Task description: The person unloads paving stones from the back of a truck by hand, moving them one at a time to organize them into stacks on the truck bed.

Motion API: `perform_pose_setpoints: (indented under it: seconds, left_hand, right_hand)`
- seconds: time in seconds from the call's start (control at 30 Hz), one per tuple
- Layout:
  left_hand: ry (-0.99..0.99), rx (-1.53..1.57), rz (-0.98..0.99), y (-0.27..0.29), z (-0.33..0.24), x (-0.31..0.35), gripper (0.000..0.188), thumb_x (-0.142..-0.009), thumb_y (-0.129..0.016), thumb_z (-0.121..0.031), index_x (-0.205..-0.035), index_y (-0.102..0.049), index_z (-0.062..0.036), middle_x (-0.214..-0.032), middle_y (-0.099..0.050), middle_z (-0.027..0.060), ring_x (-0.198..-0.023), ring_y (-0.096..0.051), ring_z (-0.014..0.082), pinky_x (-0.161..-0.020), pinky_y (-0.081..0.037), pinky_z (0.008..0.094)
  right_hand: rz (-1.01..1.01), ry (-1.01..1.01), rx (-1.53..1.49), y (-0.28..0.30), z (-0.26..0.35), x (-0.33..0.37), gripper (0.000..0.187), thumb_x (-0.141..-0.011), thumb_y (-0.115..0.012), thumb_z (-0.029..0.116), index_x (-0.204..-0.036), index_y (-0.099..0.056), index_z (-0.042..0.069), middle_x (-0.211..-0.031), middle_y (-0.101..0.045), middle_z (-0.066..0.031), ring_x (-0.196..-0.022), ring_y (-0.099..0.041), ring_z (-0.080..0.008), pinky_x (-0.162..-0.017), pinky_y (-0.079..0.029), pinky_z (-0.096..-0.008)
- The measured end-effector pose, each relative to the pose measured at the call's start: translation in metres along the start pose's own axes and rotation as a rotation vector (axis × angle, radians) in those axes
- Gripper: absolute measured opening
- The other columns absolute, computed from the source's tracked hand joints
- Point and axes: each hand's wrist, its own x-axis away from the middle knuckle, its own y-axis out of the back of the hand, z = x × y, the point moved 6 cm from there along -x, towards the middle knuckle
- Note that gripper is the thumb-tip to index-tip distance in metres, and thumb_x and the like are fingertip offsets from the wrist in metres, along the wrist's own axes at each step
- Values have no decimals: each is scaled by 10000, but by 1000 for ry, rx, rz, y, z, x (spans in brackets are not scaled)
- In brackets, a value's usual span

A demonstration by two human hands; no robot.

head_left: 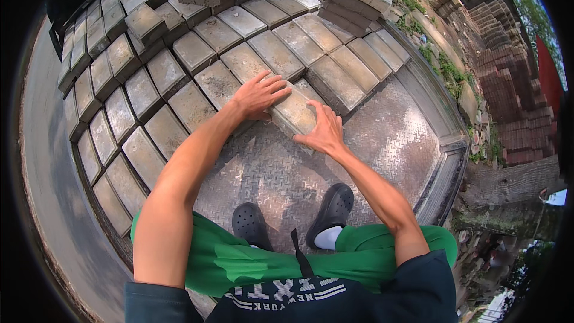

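Between my hands is a grey-tan rectangular concrete paver block [294, 113], tilted at the near edge of a layer of similar pavers. My left hand [261, 94] grips its left side, with fingers across the top and the thumb largely hidden. My right hand [324, 128] curls round the block's near right end, fingertips on its right edge and thumb at the near end. Other pavers [336, 82] lie close beyond it. Whether the held block still touches the ones beneath is hard to tell.
A textured metal truck bed [382, 143] lies under my dark clogs [251, 222]. Its raised side rail [439, 179] runs along the right. Stacked pavers [359, 0] rise at the back. A road [51, 161] lies beyond the left edge; reddish brick piles [514, 107] stand off to the right.
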Motion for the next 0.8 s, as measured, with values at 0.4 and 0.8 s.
perform_pose_setpoints:
  seconds: [0.4,0.8]
  left_hand:
    - [814,883,-387,-87,-61,-63,691,-887,-641,-257,-1437,-363,56,-1520,-356,243,-1399,-363,384,-1169,-305,430]
    - [1592,1971,-394,-169,-88,-117,1220,-737,-777,-634,-1477,-190,138,-1489,-376,266,-1344,-457,341,-1100,-407,484]
  right_hand:
    - [-327,4,231,-43,-86,-7,913,-761,-794,401,-1485,-323,102,-1570,-182,-284,-1483,-149,-415,-1153,-151,-620]
    - [-784,-694,-1272,-86,-182,-21,972,-965,-320,721,-1554,-103,-22,-1621,-99,-215,-1499,-160,-324,-1210,-162,-432]
